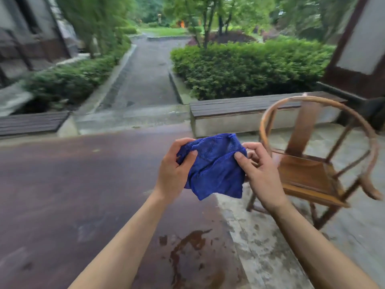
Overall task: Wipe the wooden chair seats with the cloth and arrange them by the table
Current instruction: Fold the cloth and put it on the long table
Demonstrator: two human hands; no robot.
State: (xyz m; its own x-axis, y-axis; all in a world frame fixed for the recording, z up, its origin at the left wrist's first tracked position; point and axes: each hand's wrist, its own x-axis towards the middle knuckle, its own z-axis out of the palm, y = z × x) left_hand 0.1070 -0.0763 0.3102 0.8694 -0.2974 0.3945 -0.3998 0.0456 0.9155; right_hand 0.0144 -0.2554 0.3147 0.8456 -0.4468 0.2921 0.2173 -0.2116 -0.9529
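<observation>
The blue cloth [214,165] hangs in the air between both hands, its loose corner drooping toward 6 o'clock. The left hand [175,170] bunches its left edge in closed fingers; the right hand [260,174] pinches the right edge between thumb and fingers. The wooden chair [316,155] stands at 3 o'clock, nearer the right hand, its seat [306,174] bare and facing up. It sits on pale stone paving [266,243] beside a wet reddish floor [83,184]. A bench [239,109] lies behind. No table shows.

A wet reddish-brown tabletop [62,184] fills the foreground; beyond it lie stone paving [343,215], low benches [239,107], trimmed hedges [250,67] and a garden path [145,69].
</observation>
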